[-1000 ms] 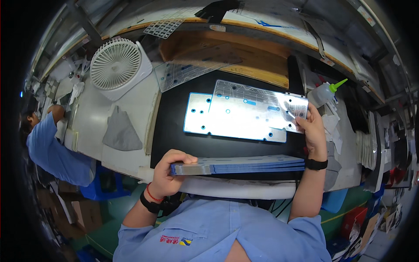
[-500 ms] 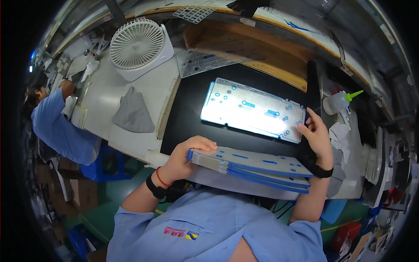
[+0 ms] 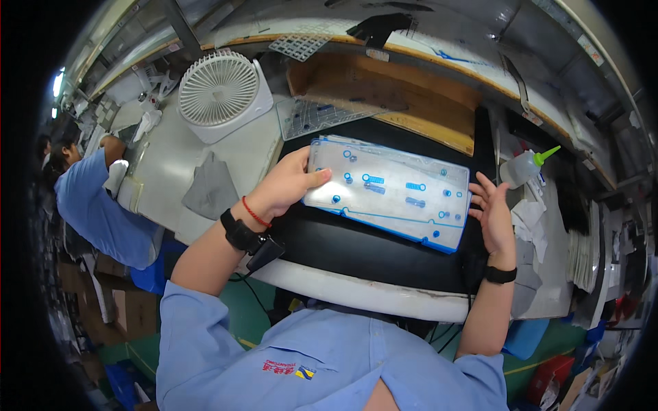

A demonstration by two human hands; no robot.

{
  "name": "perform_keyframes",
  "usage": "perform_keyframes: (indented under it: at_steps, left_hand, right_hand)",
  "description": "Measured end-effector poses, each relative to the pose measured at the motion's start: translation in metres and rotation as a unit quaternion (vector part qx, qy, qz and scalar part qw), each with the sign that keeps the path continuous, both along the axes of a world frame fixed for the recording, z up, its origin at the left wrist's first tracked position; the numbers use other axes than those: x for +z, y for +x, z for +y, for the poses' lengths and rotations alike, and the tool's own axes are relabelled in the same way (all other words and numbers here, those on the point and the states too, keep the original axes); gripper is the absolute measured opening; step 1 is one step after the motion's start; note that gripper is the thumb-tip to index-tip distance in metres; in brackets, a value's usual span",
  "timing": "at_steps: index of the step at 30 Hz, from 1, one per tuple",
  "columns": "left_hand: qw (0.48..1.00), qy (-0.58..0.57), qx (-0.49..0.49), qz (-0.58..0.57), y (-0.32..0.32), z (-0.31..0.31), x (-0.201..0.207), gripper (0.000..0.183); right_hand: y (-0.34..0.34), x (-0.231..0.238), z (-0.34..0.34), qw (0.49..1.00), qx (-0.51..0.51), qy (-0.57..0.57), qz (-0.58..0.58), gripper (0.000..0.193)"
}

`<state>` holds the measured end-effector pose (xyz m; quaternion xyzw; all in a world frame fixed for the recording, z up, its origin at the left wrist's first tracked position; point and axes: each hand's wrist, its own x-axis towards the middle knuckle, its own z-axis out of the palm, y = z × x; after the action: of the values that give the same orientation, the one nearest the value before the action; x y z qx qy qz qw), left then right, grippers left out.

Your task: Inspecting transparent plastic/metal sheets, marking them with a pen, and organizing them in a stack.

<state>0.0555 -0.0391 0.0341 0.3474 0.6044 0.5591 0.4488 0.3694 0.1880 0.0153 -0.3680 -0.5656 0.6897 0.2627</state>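
Observation:
A stack of clear rectangular panels (image 3: 391, 195) with blue edges, small blue rings and slots lies tilted over the black work surface (image 3: 305, 243) in front of me. My left hand (image 3: 284, 183) grips its left end, thumb on top and the fingers mostly hidden underneath. At the stack's right end is my right hand (image 3: 495, 222), its fingers spread and close to the short edge. Whether those fingertips touch the edge I cannot tell. The lit panel seen before is covered by the stack.
A white fan (image 3: 223, 96) and a grey cloth (image 3: 211, 185) are on the left. Behind the panels stand a clear patterned sheet (image 3: 308, 120) and a wooden tray (image 3: 432, 123). A green-tipped bottle (image 3: 524, 168) stands at right; a person in blue (image 3: 103, 202) sits far left.
My left hand has carried the panel stack from near my body up and forward over the lit panel. My right hand has moved slightly down and stays by the right end.

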Motion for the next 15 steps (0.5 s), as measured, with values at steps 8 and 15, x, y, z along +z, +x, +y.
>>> perform_keyframes:
  at_steps: [8, 15]
  left_hand:
    - [0.908, -0.046, 0.182, 0.374, -0.067, 0.032, -0.009, 0.074]
    - [0.931, -0.12, 0.241, 0.247, -0.113, 0.056, -0.034, 0.072]
  right_hand:
    - [-0.005, -0.015, -0.009, 0.977, 0.021, 0.171, -0.127, 0.073]
    - [-0.007, -0.017, -0.008, 0.968, 0.005, 0.202, -0.151, 0.066]
